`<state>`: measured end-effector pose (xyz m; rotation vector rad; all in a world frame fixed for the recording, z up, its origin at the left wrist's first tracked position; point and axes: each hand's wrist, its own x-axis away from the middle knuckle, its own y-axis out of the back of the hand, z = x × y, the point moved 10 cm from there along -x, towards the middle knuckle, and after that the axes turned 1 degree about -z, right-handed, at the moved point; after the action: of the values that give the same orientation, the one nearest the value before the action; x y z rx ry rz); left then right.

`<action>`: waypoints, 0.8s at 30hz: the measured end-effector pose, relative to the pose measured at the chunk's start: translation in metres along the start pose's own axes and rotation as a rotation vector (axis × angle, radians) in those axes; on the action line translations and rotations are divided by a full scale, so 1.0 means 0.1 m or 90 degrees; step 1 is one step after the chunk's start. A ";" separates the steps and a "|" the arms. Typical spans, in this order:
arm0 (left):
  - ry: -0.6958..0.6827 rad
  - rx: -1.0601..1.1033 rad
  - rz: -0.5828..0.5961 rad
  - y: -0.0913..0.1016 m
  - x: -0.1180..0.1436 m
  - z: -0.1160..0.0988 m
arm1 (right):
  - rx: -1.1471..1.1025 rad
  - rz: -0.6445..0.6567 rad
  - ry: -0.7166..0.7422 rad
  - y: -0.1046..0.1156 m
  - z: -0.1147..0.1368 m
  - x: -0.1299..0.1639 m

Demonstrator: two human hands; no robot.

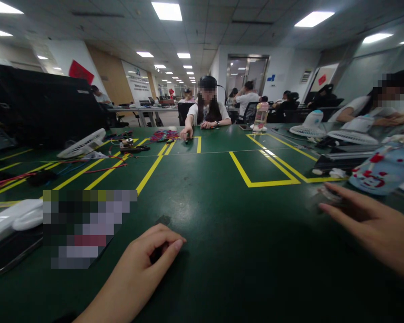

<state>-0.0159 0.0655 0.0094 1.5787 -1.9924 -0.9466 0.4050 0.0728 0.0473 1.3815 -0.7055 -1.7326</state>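
My left hand rests low over the green table, fingers curled, with the thumb tip against the index finger. Nothing shows in its grip. To the right, my right hand reaches in from the edge, thumb and index finger bent around a small, blurred, see-through thing. What that thing is cannot be made out. Just beyond this hand stands a light blue container with red decorations.
Yellow tape marks boxes on the table. At left lie a white fan, red wires and a dark phone-like slab. More fans stand at right. Opposite, a person's hand touches something small and dark.
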 end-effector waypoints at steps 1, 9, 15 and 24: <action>-0.001 -0.001 -0.001 0.00 0.00 0.00 | -0.058 0.053 0.041 -0.11 0.35 0.04; -0.013 -0.019 0.004 0.02 -0.02 -0.05 | -0.452 0.333 0.296 -0.63 2.34 0.43; -0.092 0.010 -0.040 -0.03 -0.16 -0.56 | -0.505 0.353 0.184 -0.79 2.19 0.40; -0.115 0.041 -0.094 0.06 -0.33 -0.79 | -0.485 0.343 0.189 -0.70 2.14 0.34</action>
<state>0.0433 0.0788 0.0696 1.7512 -2.0669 -1.1280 0.1779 0.0700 0.0261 0.7855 -0.1743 -1.1400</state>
